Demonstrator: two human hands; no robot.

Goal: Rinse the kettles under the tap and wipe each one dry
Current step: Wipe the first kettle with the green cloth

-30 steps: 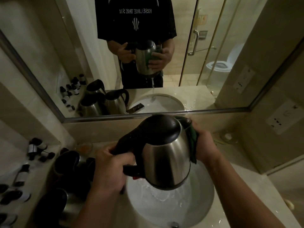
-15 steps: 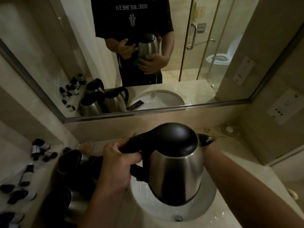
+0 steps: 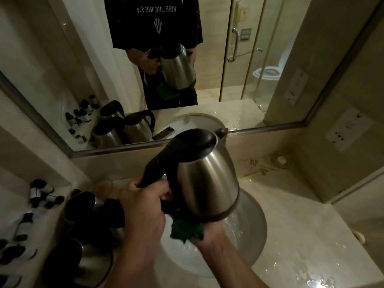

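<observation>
So I've got the brushed-steel electric kettle with the black plastic lid and handle [image 3: 207,177] up in the air over the round white sink basin [image 3: 249,235], tilted so the spout points away from me toward the mirror. My left hand [image 3: 143,206] is wrapped tight around the black handle, fingers curled right round it. My right hand [image 3: 209,231] is underneath, bunching a dark green cloth [image 3: 187,230] against the kettle's black base rim; the palm and fingers are mostly hidden under the kettle and cloth, so all I can say is it's clutching the cloth.

Stuff crowding the place: on my left the beige marble counter [image 3: 301,235] is packed with more steel kettles with black lids [image 3: 83,206], jammed right next to the basin and close to my left forearm. Further left there's a scatter of small dark-capped toiletry bottles [image 3: 39,190], some lying down. The counter on the right is wet, with a small pale soap bar [image 3: 359,235] near the edge. The big wall mirror [image 3: 62,59] straight ahead shows the kettle, the cloth and the spare kettles reflected, plus a glass shower door.
</observation>
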